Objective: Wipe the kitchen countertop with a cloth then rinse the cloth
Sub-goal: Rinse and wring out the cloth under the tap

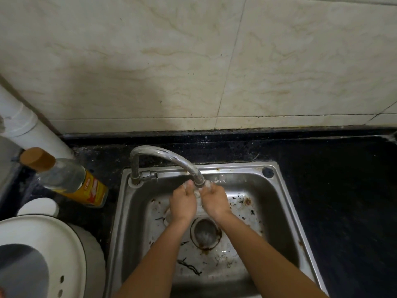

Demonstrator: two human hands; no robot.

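Both my hands are inside the steel sink (285,211), right under the spout of the curved faucet (171,157). My left hand (183,204) and my right hand (215,201) lie side by side and grip a pale, wet cloth (199,197) between them. Only a small strip of the cloth shows between the palms and at the fingertips; the rest is hidden by the hands. Water seems to run from the spout onto it. The black countertop (343,190) surrounds the sink.
The sink floor is stained, with dark debris (189,266) and a round drain (205,233). On the left counter stand a clear bottle with a yellow label (71,179), a white lid (38,207) and a white appliance (43,254). A white pipe (28,127) runs up the tiled wall.
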